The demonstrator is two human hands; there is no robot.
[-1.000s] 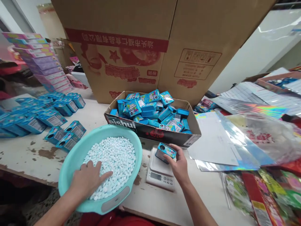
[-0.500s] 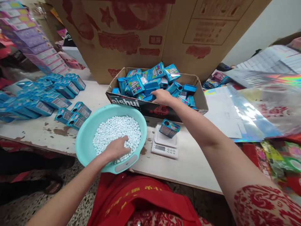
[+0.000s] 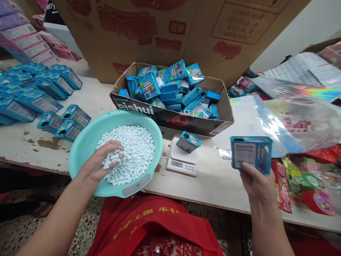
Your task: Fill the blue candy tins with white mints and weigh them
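My left hand (image 3: 99,161) is cupped, palm upward, inside the turquoise basin (image 3: 80,153). Small white candies (image 3: 133,153) fill much of the basin, and a handful lies in my curled fingers. Over at the right, my right hand (image 3: 257,183) grips a blue candy box (image 3: 243,154) above the table, its printed back facing me and a dark round hole at one upper corner. Between the hands, a similar blue box (image 3: 189,142) rests on a small white digital scale (image 3: 183,167); the display is too small to read.
Behind the basin, an open carton (image 3: 186,122) holds many blue boxes in a jumble. Rows of blue boxes (image 3: 34,92) stand at the left. A large cardboard box (image 3: 160,39) rises at the back. Plastic bags (image 3: 298,117) and colourful packets (image 3: 306,181) lie at the right.
My right hand has left the carton and moved right, now with a blue box in it. My left hand has turned palm up and lifted a handful of candies toward the left.
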